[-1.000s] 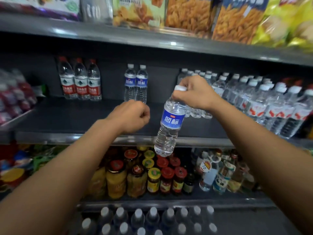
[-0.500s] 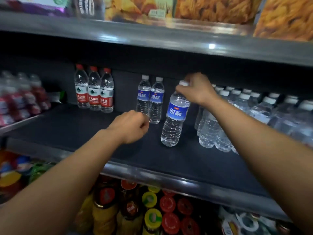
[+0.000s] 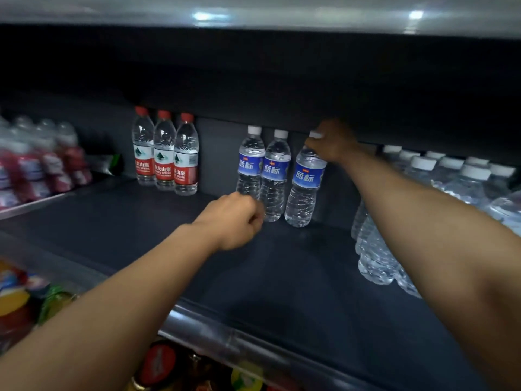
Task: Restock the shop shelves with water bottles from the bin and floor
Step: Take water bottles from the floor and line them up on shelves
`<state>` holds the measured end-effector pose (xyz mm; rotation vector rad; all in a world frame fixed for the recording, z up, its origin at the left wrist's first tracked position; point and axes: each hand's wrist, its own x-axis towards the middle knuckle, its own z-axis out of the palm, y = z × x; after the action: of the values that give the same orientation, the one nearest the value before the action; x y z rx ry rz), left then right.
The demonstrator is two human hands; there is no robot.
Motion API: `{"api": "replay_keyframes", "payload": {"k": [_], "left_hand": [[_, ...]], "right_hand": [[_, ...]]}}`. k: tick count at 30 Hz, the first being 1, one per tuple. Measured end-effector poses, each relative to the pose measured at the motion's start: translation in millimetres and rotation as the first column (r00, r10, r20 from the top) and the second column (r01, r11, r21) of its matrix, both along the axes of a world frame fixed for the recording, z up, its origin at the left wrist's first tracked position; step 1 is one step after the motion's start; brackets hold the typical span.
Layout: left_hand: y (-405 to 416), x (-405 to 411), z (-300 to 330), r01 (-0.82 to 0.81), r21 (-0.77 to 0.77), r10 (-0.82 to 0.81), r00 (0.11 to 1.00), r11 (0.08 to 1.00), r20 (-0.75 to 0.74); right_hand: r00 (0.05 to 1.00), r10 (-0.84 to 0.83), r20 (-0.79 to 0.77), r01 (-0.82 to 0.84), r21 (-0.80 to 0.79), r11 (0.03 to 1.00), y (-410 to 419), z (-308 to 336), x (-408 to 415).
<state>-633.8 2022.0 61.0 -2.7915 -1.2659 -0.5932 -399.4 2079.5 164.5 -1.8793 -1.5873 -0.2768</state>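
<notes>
My right hand grips the third blue-label bottle by its cap at the far shelf, left hand curled empty; much space remains.

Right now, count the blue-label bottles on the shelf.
3. Two stand side by side at the back; the third is just right of them, its top held by the right hand. None seem hidden.
</notes>
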Motion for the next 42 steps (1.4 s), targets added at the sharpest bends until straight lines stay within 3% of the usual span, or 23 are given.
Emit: {"api": "replay_keyframes", "payload": {"k": [11, 21, 33, 42], "left_hand": [[6, -5, -1, 0.037, -0.001, -0.037, 0.999, 0.999, 0.012], [1, -25, -2, 0.037, -0.028, -0.036, 0.999, 0.999, 0.026], [-58, -43, -8, 0.215, -0.084, -0.21, 0.976, 0.973, 0.065], [-145, -71, -42, 0.459, -0.168, -0.459, 0.887, 0.873, 0.037]], "right_hand": [[1.0, 0.027, -0.015, -0.028, -0.043, 0.999, 28, -15, 1], [0.994, -0.039, 0.099, 0.049, -0.1, 0.994, 6, -20, -12], [0.998, -0.039, 0.052, 0.041, -0.046, 0.998, -115, -50, -86], [0.998, -0.059, 0.004, 0.059, 0.0, 0.998, -272, -95, -154]]}}
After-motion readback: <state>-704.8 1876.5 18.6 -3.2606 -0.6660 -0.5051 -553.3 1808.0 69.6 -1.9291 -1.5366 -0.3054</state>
